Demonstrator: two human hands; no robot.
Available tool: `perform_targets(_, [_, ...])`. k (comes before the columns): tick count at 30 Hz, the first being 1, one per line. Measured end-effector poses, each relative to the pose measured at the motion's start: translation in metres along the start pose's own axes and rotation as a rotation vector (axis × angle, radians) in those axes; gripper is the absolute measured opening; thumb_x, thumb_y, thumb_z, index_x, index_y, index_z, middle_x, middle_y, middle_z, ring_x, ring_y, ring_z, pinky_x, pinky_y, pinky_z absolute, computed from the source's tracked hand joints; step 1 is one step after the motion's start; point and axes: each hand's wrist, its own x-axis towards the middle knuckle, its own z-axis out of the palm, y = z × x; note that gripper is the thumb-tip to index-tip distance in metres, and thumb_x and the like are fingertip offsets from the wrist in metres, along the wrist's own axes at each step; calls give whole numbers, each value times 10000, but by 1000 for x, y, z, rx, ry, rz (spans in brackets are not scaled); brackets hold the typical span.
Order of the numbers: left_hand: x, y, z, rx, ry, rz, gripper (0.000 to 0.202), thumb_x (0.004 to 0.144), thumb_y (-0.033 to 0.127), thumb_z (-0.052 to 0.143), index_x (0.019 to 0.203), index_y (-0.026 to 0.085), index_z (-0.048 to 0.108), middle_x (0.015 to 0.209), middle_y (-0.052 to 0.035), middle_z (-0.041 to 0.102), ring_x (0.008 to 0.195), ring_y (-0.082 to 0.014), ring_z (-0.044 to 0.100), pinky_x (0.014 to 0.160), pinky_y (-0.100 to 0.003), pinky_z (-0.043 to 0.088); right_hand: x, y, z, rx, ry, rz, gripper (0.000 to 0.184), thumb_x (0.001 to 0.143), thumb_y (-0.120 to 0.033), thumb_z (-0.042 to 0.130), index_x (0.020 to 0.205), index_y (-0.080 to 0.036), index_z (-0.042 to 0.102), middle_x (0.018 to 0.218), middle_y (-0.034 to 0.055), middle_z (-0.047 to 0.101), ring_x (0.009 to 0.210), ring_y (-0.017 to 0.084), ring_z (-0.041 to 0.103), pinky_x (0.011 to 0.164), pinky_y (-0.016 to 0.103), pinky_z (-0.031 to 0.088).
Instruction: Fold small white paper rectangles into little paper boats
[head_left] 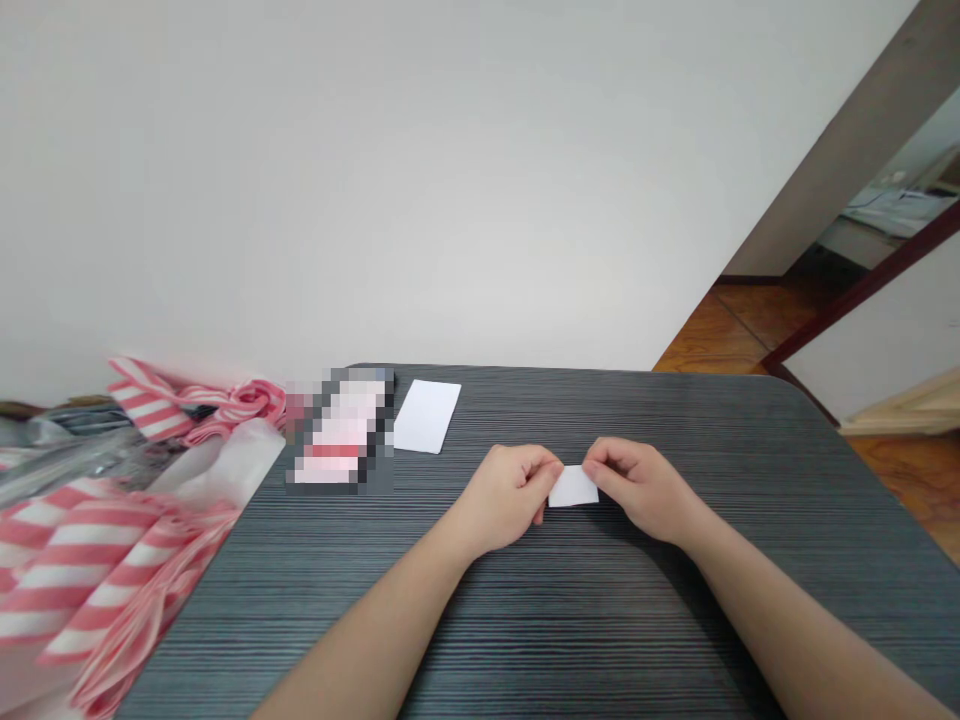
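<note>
Left grip [504,502] and right grip [646,490] pinch small white paper [574,489] over a dark streaked table [555,630], before a pale wall [450,180].

Small white paper [574,489]: left end pinched by left hand [506,500], right end by right hand [646,490]. Beyond the paper, leftward: white card [427,417], then pixelated object [343,428], both on dark table [540,630].

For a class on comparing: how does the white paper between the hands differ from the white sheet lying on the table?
The held paper looks smaller than the lying sheet.
The left hand and right hand pinch the held paper near its far corners; neither hand touches the lying sheet.
The lying sheet is farther off, to the left on the table; the held paper is nearer.
Both are white, four-sided and look blank.
</note>
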Motion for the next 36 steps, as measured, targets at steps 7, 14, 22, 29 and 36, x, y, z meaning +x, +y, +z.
perform_targets(7, [1, -1, 2, -20, -15, -2, 319, 938, 376, 469, 834, 173, 692, 470, 43, 544, 443, -96, 488, 494, -190, 376, 0, 3, 1, -11, -12, -20, 181, 911, -255, 553, 753, -194, 614, 708, -13, 598, 673, 144, 534, 641, 263, 401])
perform_targets(14, [0, 1, 2, 3, -35, 25, 337, 939, 364, 458, 807, 169, 698, 485, 33, 571, 480, -108, 536, 531, -200, 404, -1, 2, 3, -11, -32, -23, 185, 909, -263, 550, 754, -193, 621, 705, -9, 598, 677, 148, 537, 643, 264, 403])
perform_targets(22, [0, 1, 0, -93, 24, -17, 337, 933, 385, 476, 752, 163, 652, 473, 37, 555, 433, -92, 478, 492, -193, 371, 0, 2, 2, 2, -17, -29, 241, 923, -291, 535, 701, -197, 542, 676, -20, 536, 658, 144, 502, 628, 261, 391])
perform_targets(29, [2, -1, 1, -88, -1, 15, 318, 936, 378, 482, 835, 163, 693, 494, 37, 544, 454, -94, 501, 491, -193, 373, 1, 3, -1, -44, -59, -76, 231, 926, -270, 538, 707, -196, 543, 688, -20, 534, 658, 140, 496, 634, 261, 381])
perform_targets(36, [2, -1, 3, -37, -3, 19, 328, 939, 369, 473, 808, 159, 687, 522, 18, 575, 502, -112, 557, 514, -203, 390, 0, 1, 1, -32, -83, -84, 220, 939, -278, 519, 736, -199, 547, 700, -18, 537, 658, 140, 498, 632, 260, 386])
